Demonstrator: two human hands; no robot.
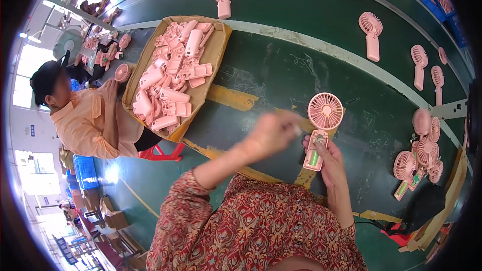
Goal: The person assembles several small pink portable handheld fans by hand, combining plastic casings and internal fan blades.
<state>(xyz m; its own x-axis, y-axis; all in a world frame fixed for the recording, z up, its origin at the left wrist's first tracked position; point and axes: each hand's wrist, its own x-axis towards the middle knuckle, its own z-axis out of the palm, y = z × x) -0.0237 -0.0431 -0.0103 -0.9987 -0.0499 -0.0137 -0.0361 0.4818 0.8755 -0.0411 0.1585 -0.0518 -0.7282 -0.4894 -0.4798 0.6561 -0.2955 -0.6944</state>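
Note:
My right hand (pixel 332 164) grips a pink handheld fan (pixel 326 111) by its handle, the round grille pointing away from me. The handle's casing lies open, and a green battery cell (pixel 314 157) and a small circuit board show inside it. My left hand (pixel 272 134) is raised over the bench, left of the fan and apart from it. Motion smears its fingers, so whether they hold anything cannot be made out. Left of that hand stands a cardboard box (pixel 217 52) full of pink plastic handle shells (pixel 173 78).
Several partly assembled fans (pixel 427 153) are piled at the right of the dark green bench (pixel 261 65). Beyond a pale rail, more pink fans (pixel 371 35) lie on a green belt (pixel 301 5). A co-worker (pixel 90 115) sits at the left, hands near a fan head (pixel 122 73).

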